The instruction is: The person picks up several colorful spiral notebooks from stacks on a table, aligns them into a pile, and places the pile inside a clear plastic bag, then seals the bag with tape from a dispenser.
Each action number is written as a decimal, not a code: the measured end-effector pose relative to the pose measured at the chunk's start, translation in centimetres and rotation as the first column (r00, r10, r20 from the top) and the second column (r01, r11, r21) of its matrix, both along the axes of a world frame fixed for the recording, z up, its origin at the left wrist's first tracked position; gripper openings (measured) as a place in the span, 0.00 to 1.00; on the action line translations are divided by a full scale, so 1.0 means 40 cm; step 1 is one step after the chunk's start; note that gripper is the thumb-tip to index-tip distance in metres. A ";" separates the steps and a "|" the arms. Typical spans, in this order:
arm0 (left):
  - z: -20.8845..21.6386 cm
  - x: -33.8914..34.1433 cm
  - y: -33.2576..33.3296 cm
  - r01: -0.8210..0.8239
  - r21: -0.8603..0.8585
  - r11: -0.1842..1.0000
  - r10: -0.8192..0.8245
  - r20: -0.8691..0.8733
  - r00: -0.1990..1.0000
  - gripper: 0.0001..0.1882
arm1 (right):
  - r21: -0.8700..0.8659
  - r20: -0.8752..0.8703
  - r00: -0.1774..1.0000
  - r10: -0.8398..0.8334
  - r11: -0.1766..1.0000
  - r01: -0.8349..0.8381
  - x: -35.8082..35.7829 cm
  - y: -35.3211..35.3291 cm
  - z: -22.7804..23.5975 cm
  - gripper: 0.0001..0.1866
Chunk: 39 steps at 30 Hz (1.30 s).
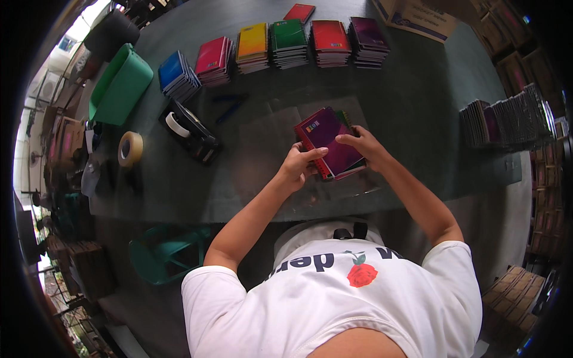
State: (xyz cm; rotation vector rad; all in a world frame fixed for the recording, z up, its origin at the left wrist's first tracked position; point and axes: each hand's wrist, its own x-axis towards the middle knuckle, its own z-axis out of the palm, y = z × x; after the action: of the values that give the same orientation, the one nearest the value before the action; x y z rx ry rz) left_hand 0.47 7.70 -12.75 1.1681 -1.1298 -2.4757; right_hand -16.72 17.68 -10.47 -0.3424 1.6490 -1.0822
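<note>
Between my two hands is a small stack of spiral notebooks (327, 136), a purple one on top, with red and green edges showing beneath it. My left hand (299, 162) grips the stack's near left side, thumb on the purple cover. My right hand (365, 147) closes on the right side, its thumb also on the cover. Under the stack, a clear plastic sheet or bag (280, 119) lies on the dark green table (418, 161). Across the far side stand piles of spiral notebooks: blue (177, 73), pink (213, 58), yellow (252, 45), green (289, 40), red (330, 42) and purple (369, 40).
On the left are a black tape dispenser (194, 134), a tape roll (130, 148), dark pliers-like tool (230, 107) and green bin (122, 83). A cardboard box (415, 21) stands at the far right, packed notebooks (507, 119) at the right edge. A green stool (164, 253) sits below the table.
</note>
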 end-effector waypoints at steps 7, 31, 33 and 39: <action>0.081 0.030 -0.042 0.204 0.034 0.978 -0.180 -0.354 0.918 0.26 | -0.250 0.457 0.889 0.007 0.961 0.121 -0.036 0.009 0.058 0.25; -0.087 0.059 0.009 -0.221 -0.860 0.461 0.090 -0.202 0.975 0.58 | -0.653 -0.263 0.945 0.196 0.685 -0.324 0.134 -0.005 -0.067 0.62; -0.095 0.064 0.010 -0.238 -0.804 0.546 0.142 -0.191 0.971 0.59 | -0.676 -0.178 0.956 0.233 0.677 -0.291 0.095 -0.022 -0.047 0.64; -0.072 0.035 0.037 -0.249 -0.789 0.561 0.163 -0.190 0.968 0.53 | -0.786 -0.198 0.963 0.184 0.557 -0.269 0.097 -0.017 -0.062 0.66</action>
State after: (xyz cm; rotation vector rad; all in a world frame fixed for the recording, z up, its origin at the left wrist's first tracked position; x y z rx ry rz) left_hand 1.87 9.18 -15.62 0.7954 -1.6980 -1.4618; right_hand -12.86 16.99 -12.94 -1.1977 1.0239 -1.5898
